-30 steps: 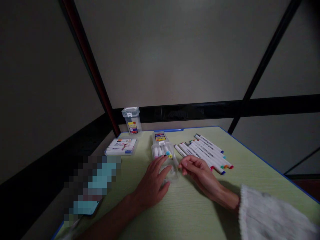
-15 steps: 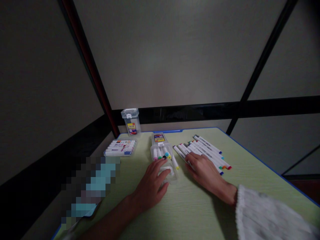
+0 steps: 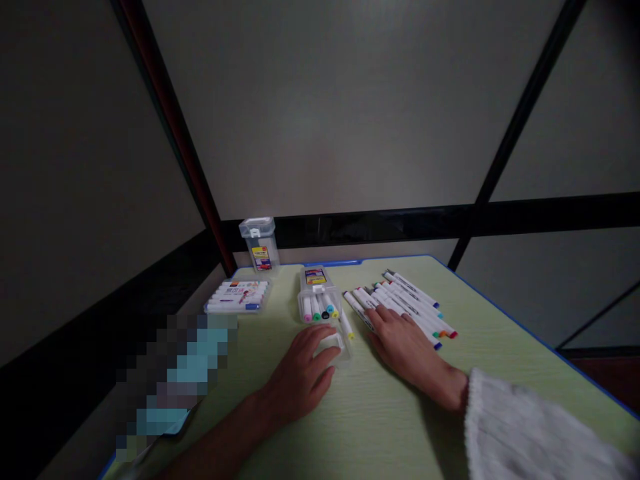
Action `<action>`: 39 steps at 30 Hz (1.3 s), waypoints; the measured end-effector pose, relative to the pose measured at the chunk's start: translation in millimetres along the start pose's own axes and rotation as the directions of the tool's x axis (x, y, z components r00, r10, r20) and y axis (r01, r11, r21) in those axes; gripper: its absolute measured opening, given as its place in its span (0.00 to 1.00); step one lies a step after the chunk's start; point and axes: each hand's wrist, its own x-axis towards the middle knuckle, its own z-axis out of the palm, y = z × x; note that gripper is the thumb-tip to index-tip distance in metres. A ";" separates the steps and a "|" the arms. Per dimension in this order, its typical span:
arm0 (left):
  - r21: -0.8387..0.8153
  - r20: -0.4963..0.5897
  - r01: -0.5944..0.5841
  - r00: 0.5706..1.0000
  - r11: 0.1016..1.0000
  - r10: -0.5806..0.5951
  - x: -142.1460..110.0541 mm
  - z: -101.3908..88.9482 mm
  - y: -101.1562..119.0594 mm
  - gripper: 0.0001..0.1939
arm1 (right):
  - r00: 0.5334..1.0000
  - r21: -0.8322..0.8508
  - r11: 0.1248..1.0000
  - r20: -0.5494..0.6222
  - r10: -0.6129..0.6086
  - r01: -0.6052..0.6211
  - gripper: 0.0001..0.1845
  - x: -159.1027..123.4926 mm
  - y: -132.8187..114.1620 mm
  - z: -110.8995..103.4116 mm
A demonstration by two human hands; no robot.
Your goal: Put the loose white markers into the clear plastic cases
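My left hand [image 3: 303, 373] has its fingers spread over the clear lid [image 3: 343, 347] of an open marker case, apparently touching it. The case [image 3: 303, 303] lies on its side with several white markers inside, their coloured ends facing me. A yellow-ended marker [image 3: 346, 325] lies outside, along the case's right side. My right hand [image 3: 400, 340] reaches over a loose group of white markers [image 3: 413, 303], fingers extended onto the nearer ones. The palm hides part of that group, and no marker is lifted.
On the green table [image 3: 370, 427], a flat pack of markers [image 3: 237, 295] lies at the left. Behind it stands a clear lidded box [image 3: 260, 247]. A blurred-out light-blue object [image 3: 197, 363] lies at the left edge. A wall [image 3: 325, 133] rises behind the table.
My right hand has moved from beside the case, its fingers pinched, to the loose markers and opened over them. The yellow-ended marker stays by the case. My left hand has slid slightly toward me.
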 end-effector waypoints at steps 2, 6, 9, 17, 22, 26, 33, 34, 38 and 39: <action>-0.003 0.003 -0.009 1.000 1.000 0.009 0.2 -0.3 0.3 0.14 | 1.000 -0.010 1.000 0.012 -0.010 0.010 0.15 0.1 -0.9 -0.1; -0.021 -0.002 -0.011 1.000 1.000 0.010 0.3 -0.3 0.8 0.14 | 0.999 -0.022 0.999 0.028 -0.027 0.028 0.14 -0.3 -1.6 -1.5; -0.030 0.005 -0.012 1.000 0.999 0.012 0.1 -0.2 1.3 0.14 | 0.999 -0.029 0.999 0.033 -0.038 0.039 0.14 -1.1 -2.2 -2.7; -0.036 0.002 -0.026 1.000 0.999 0.026 0.2 -1.4 1.9 0.13 | 0.996 -0.044 0.996 0.029 -0.079 0.080 0.16 -2.9 -5.4 -4.7; -0.023 0.003 -0.014 1.000 1.000 0.014 0.8 -1.7 2.3 0.13 | 0.996 -0.054 0.994 0.020 -0.091 0.092 0.17 -3.9 -5.5 -4.5; -0.021 0.000 -0.012 1.000 1.000 0.012 1.0 -1.3 1.8 0.12 | 0.995 -0.058 0.994 0.024 -0.094 0.095 0.17 -4.0 -6.8 -6.0; -0.034 -0.002 -0.030 1.000 0.999 0.030 0.9 -2.0 2.5 0.12 | 0.994 -0.046 0.994 0.045 -0.100 0.102 0.19 -8.3 -9.9 -9.0; -0.033 -0.001 -0.028 1.000 0.999 0.028 1.0 -2.2 2.8 0.12 | 0.993 -0.040 0.994 0.049 -0.104 0.106 0.19 -9.2 -10.1 -8.6; -0.036 0.000 -0.025 1.000 0.999 0.025 1.5 -2.9 3.8 0.11 | 0.992 -0.013 0.994 0.065 -0.112 0.113 0.20 -11.6 -10.0 -5.9; -0.035 0.000 -0.026 1.000 0.999 0.026 1.6 -3.0 3.9 0.11 | 0.992 0.002 0.994 0.071 -0.107 0.107 0.20 -11.9 -10.0 -5.4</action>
